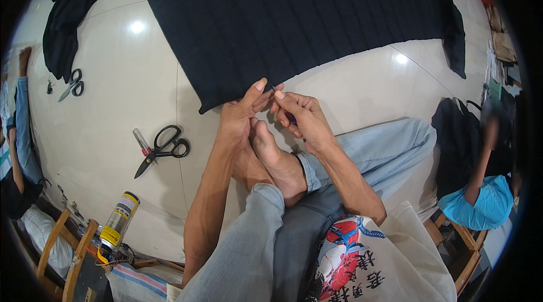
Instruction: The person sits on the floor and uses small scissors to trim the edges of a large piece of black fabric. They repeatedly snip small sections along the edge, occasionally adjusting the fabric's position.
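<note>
Where the lower edge of a broad black cloth (pixel 305 19) reaches the middle of the frame, we record both hands at work. The cloth lies spread across the upper centre and upper right, faintly ribbed, over pale floor tiles (pixel 127 67).

Left hand (pixel 240 111): thumb on top of the cloth's edge, fingers bent beneath, the edge held between them.

Right hand (pixel 308 118): thumb and fingers closed on a slim tool (pixel 292 119), blue at the handle, its narrow tip pointing at the cloth's edge; we cannot tell its exact kind.

Below the hands, we list two bare feet (pixel 280 163), light-blue jeans (pixel 257 234) and a pale printed shirt (pixel 401 245).

Left of centre: large black-handled scissors (pixel 151 156), blades toward the lower left; just beside them, a slender red-and-clear implement (pixel 142 142).

Upper left: a dark cloth heap (pixel 65 30), with smaller scissors (pixel 76 82) near its lower end.

Lower left: a yellow-and-black can (pixel 120 220), tilted, near a wooden frame (pixel 79 257).

Far left edge: a person in blue jeans (pixel 25 126), partly shown.

Right edge: a person in a turquoise shirt (pixel 478 206), with black fabric (pixel 452 138) alongside.
</note>
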Action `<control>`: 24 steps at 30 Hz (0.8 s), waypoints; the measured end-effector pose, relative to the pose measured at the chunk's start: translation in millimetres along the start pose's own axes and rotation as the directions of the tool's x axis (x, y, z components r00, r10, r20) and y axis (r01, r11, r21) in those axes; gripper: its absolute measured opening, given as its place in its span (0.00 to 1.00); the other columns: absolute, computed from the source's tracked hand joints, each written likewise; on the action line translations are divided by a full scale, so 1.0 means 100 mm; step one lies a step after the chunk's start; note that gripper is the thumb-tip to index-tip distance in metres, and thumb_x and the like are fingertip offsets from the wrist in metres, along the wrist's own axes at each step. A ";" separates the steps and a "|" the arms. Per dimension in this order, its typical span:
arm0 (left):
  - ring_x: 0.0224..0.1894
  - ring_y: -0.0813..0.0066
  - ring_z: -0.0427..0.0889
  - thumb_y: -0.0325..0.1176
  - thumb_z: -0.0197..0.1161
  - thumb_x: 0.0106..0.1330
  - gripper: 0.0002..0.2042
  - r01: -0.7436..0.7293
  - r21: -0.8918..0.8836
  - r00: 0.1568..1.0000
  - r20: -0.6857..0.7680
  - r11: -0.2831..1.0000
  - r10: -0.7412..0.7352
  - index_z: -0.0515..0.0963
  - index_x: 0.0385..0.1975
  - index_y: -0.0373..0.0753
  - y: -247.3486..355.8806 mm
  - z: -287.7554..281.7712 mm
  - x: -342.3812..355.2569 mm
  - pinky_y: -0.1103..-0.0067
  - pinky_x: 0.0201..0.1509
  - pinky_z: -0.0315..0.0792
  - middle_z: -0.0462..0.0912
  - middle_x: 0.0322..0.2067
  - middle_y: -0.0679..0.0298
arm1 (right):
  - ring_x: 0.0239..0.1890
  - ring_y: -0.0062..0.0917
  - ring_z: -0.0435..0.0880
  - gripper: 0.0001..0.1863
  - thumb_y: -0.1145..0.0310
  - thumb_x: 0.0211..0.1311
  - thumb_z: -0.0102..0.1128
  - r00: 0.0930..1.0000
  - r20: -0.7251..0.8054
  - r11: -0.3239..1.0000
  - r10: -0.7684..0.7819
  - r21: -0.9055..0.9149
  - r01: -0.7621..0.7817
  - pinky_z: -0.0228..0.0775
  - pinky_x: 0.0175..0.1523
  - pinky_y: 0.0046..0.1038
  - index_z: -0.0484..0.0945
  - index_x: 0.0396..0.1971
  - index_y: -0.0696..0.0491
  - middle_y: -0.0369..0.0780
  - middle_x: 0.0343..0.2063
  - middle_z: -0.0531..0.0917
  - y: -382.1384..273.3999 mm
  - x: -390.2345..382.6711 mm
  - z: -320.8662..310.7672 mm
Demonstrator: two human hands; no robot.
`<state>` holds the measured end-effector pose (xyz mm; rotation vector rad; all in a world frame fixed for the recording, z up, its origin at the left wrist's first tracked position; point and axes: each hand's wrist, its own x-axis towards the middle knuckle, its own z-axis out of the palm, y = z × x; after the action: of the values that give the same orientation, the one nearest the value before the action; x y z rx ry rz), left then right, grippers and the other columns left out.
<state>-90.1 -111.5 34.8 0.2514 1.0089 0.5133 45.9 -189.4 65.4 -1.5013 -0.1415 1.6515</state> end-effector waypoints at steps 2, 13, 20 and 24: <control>0.54 0.57 0.84 0.33 0.70 0.65 0.18 -0.002 0.024 1.000 0.004 1.000 0.002 0.73 0.45 0.25 0.00 -0.01 -0.01 0.70 0.62 0.76 0.83 0.41 0.47 | 0.10 0.08 0.59 0.20 0.52 0.73 0.57 1.000 0.000 1.000 0.005 -0.016 -0.005 0.46 0.16 0.15 0.81 0.28 0.54 0.30 0.13 0.73 -0.01 -0.01 0.00; 0.55 0.58 0.83 0.45 0.66 0.68 0.29 -0.061 0.143 0.992 0.116 0.988 0.044 0.71 0.52 0.20 0.02 0.09 0.03 0.68 0.66 0.71 0.81 0.50 0.42 | 0.10 0.07 0.56 0.18 0.51 0.70 0.60 0.929 -0.348 0.958 -0.126 0.203 0.205 0.44 0.14 0.16 0.75 0.29 0.49 0.26 0.13 0.67 -0.13 0.10 -0.25; 0.50 0.62 0.84 0.49 0.66 0.68 0.26 0.138 0.344 0.981 0.082 0.929 -0.176 0.75 0.52 0.30 0.13 0.44 0.13 0.73 0.56 0.75 0.82 0.49 0.50 | 0.10 0.07 0.55 0.15 0.59 0.68 0.65 0.918 -0.350 0.930 -0.187 0.239 0.280 0.43 0.15 0.16 0.70 0.25 0.47 0.26 0.13 0.67 -0.29 0.17 -0.21; 0.45 0.66 0.85 0.49 0.66 0.67 0.25 0.101 0.325 0.991 0.055 0.940 -0.125 0.77 0.50 0.29 0.01 0.38 0.20 0.75 0.49 0.76 0.84 0.44 0.52 | 0.11 0.07 0.56 0.15 0.59 0.68 0.64 0.908 -0.374 0.946 -0.188 0.181 0.270 0.45 0.15 0.16 0.72 0.25 0.48 0.25 0.14 0.67 -0.17 0.18 -0.28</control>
<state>-49.2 -98.8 40.0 0.4971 1.0254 0.2302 80.3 -179.5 54.8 -1.5120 0.0659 1.1468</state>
